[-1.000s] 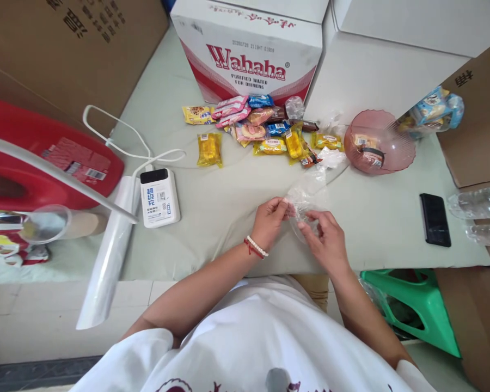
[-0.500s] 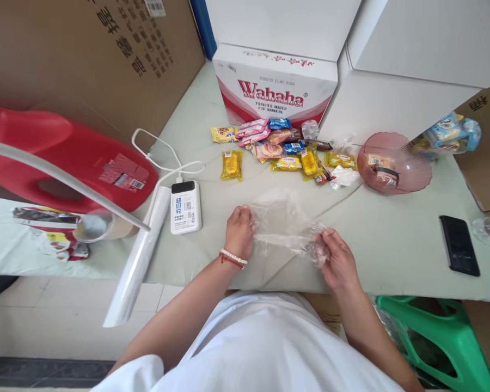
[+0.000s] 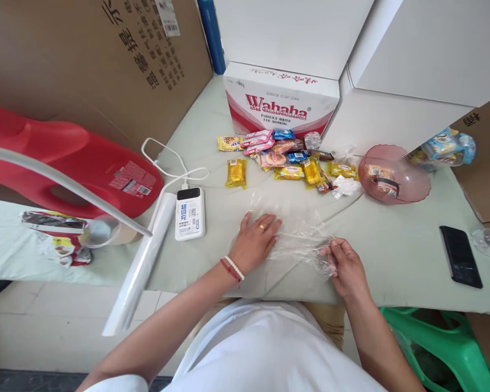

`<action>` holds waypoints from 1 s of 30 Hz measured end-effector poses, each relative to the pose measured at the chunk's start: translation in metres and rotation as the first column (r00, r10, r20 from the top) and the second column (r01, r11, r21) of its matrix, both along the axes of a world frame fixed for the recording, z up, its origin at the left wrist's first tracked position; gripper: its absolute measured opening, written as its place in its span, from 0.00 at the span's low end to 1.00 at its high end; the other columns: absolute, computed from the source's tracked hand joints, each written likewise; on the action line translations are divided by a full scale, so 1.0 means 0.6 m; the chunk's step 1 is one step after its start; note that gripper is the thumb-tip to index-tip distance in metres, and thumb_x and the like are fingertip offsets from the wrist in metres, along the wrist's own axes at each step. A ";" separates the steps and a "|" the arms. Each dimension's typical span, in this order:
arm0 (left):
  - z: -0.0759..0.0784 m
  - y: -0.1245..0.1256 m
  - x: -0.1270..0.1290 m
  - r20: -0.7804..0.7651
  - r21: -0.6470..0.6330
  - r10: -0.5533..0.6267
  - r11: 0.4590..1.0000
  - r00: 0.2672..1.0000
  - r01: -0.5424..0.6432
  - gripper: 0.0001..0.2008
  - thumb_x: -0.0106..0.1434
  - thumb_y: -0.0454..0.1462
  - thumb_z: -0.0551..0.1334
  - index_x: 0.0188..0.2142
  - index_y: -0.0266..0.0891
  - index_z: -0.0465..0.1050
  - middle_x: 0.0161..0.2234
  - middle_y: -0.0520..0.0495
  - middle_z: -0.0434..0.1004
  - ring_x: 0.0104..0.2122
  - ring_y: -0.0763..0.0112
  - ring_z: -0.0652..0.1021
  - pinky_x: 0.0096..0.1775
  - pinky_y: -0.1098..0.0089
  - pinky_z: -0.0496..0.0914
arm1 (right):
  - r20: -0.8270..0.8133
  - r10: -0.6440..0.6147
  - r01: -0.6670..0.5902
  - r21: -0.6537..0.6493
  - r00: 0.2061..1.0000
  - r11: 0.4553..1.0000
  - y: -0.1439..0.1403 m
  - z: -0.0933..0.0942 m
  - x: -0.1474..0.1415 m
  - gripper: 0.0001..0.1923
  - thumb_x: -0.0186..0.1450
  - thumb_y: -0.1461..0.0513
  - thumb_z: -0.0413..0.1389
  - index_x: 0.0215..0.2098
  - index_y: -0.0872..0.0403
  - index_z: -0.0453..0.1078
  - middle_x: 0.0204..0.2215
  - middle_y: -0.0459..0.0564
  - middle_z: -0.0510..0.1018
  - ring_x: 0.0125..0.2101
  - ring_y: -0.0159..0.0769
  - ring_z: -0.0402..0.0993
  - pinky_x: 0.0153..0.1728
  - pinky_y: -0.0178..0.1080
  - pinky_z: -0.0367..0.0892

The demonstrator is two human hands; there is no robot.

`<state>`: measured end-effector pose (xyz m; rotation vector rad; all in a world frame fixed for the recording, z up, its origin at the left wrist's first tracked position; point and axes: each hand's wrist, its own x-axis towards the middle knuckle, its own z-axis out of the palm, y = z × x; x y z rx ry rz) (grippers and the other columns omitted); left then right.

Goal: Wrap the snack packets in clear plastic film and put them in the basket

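A clear plastic bag [image 3: 300, 242] lies crumpled on the cloth-covered table in front of me. My left hand [image 3: 253, 239] rests palm down on its left part, fingers spread, a ring on one finger and bracelets at the wrist. At the bag's right end my right hand [image 3: 345, 264] pinches the gathered film between thumb and fingers. Beyond the bag is a pile of wrapped snacks [image 3: 288, 171], with one yellow-wrapped snack [image 3: 236, 173] lying apart on the left.
A pink bowl [image 3: 416, 182] holding snacks stands right of the pile. A phone [image 3: 460, 256] lies far right. On the left are a power bank [image 3: 190, 218], a plastic film roll [image 3: 141, 267] and a red jug [image 3: 77, 163]. A Wahaha box [image 3: 281, 103] stands behind.
My left hand has let go of the bag's left edge and now lies flat on it, fingers spread. The right hand keeps its pinch. The view has shifted slightly.
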<state>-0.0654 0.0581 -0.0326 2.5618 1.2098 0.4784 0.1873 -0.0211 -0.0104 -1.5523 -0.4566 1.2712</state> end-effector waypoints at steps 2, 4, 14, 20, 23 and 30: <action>-0.003 0.013 0.009 -0.082 -0.107 0.077 0.991 0.994 -0.086 0.24 0.76 0.42 0.50 0.68 0.44 0.64 0.70 0.35 0.64 0.68 0.53 0.67 0.68 0.34 0.47 | -0.057 -0.045 0.045 0.006 0.997 0.999 0.005 0.012 0.010 0.29 0.54 0.40 0.68 0.38 0.51 0.65 0.28 0.45 0.79 0.16 0.24 0.55 0.15 0.30 0.50; -0.008 0.018 0.015 -0.117 -0.138 0.098 0.984 0.988 -0.114 0.26 0.76 0.45 0.49 0.70 0.44 0.61 0.73 0.35 0.57 0.71 0.51 0.62 0.68 0.31 0.42 | -0.047 0.008 -0.007 0.013 0.999 1.000 0.000 0.025 0.018 0.33 0.56 0.38 0.66 0.47 0.50 0.68 0.33 0.48 0.82 0.19 0.26 0.61 0.18 0.31 0.53; -0.010 -0.003 -0.029 -0.172 -0.151 0.031 0.987 0.985 -0.057 0.36 0.74 0.54 0.48 0.75 0.40 0.49 0.74 0.34 0.51 0.73 0.48 0.57 0.70 0.34 0.36 | 0.213 0.500 -0.429 -0.304 0.840 0.851 -0.093 0.078 0.123 0.22 0.59 0.44 0.67 0.38 0.53 0.77 0.23 0.44 0.72 0.23 0.30 0.61 0.24 0.33 0.57; -0.014 0.003 -0.026 -0.139 -0.163 0.100 0.979 0.985 -0.123 0.29 0.77 0.46 0.43 0.74 0.44 0.53 0.74 0.39 0.53 0.73 0.54 0.58 0.71 0.37 0.39 | 0.387 0.514 -0.476 -0.198 0.766 0.857 -0.064 0.052 0.052 0.36 0.50 0.50 0.73 0.54 0.50 0.75 0.47 0.52 0.79 0.26 0.28 0.64 0.27 0.35 0.65; -0.013 0.002 -0.022 -0.140 -0.148 0.130 0.978 0.982 -0.150 0.27 0.77 0.45 0.44 0.72 0.50 0.58 0.74 0.43 0.54 0.73 0.53 0.59 0.70 0.35 0.39 | 0.256 0.419 -0.402 -0.118 0.871 0.908 -0.046 0.043 0.024 0.24 0.57 0.45 0.68 0.42 0.53 0.76 0.37 0.51 0.80 0.20 0.24 0.55 0.21 0.32 0.57; -0.014 0.009 -0.028 -0.118 -0.131 0.132 0.980 0.984 -0.147 0.27 0.77 0.46 0.45 0.72 0.52 0.56 0.74 0.43 0.53 0.73 0.52 0.58 0.69 0.32 0.37 | 0.555 -0.109 0.126 0.007 0.825 0.992 -0.066 0.081 0.108 0.21 0.56 0.46 0.70 0.37 0.52 0.73 0.26 0.45 0.74 0.19 0.27 0.57 0.18 0.32 0.54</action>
